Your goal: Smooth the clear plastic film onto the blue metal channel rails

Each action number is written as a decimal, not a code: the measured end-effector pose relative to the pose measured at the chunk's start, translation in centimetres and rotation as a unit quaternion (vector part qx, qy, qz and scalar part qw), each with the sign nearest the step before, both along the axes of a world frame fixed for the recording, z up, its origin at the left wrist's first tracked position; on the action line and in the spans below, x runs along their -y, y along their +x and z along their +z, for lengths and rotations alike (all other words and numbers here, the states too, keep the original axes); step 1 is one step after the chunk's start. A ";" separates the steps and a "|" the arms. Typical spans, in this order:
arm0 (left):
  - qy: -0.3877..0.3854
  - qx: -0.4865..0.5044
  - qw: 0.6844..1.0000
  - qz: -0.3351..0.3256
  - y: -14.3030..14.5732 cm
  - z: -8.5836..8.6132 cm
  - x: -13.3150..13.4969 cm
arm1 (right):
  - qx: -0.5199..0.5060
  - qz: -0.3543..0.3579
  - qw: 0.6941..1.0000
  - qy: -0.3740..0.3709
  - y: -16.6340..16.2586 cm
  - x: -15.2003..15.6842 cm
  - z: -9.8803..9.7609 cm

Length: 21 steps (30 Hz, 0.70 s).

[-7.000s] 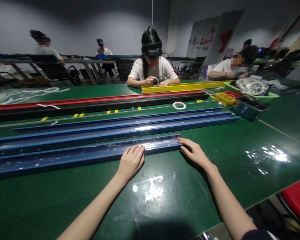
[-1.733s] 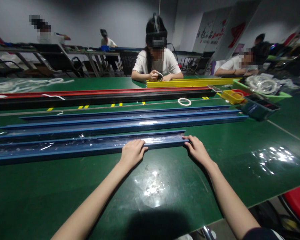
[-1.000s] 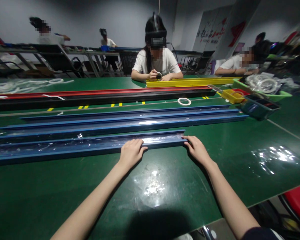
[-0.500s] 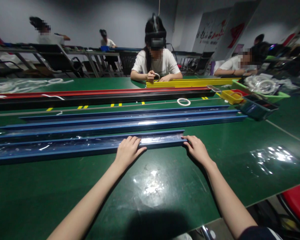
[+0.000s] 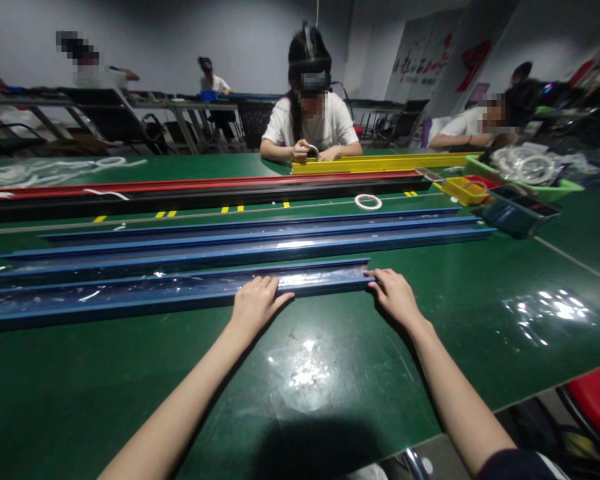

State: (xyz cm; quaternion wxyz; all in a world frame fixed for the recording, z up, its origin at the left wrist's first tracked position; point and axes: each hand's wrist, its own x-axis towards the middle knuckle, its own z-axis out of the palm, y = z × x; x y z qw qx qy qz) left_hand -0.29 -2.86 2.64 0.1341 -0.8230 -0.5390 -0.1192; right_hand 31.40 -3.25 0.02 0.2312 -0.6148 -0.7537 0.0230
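The nearest of several long blue channel profiles (image 5: 130, 300) runs across the green table from the left, with shiny clear film along its trough. My left hand (image 5: 256, 303) rests on its near wall, fingers curled over the edge and thumb along the front side. At the profile's right end, my right hand (image 5: 394, 293) has thumb and fingers closed on the corner; whether it also pinches the film there is too small to tell. Just behind lie more blue profiles (image 5: 220, 248), parallel to this one.
A white tape ring (image 5: 368, 201) lies beyond the blue profiles. Red and black profiles (image 5: 205, 190) stretch behind it. Bins, including a dark blue one (image 5: 520, 217) and a yellow one (image 5: 464, 192), stand at right. Opposite, a person (image 5: 310, 120) holds a ring over yellow profiles (image 5: 390, 163).
Both hands stay in nearly the same places on the blue profile. The view has shifted very slightly.
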 end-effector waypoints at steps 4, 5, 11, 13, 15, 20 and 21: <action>-0.028 0.011 0.999 0.012 0.1 0.2 -0.1 | -0.002 -0.001 1.000 -0.002 0.0 0.0 0.0; -0.033 0.011 0.999 0.013 0.1 0.2 -0.2 | -0.003 -0.001 1.000 -0.002 0.0 0.0 -0.1; -0.005 0.014 1.000 0.007 -0.1 -0.1 -0.5 | 0.001 -0.002 1.000 -0.010 0.0 0.0 0.0; 0.013 0.013 1.000 -0.004 -0.1 -0.2 -0.5 | 0.003 -0.002 1.000 -0.011 0.0 0.0 0.1; 0.027 0.022 0.999 -0.013 -0.2 -0.2 -0.4 | 0.005 0.000 1.000 -0.009 0.0 0.0 0.2; 0.054 0.010 0.999 0.003 -0.3 -0.3 -0.2 | 0.005 0.004 1.000 -0.005 0.0 0.0 0.1; 0.059 0.001 0.998 0.014 -0.3 -0.3 -0.1 | 0.003 0.005 1.000 -0.005 0.1 0.0 0.1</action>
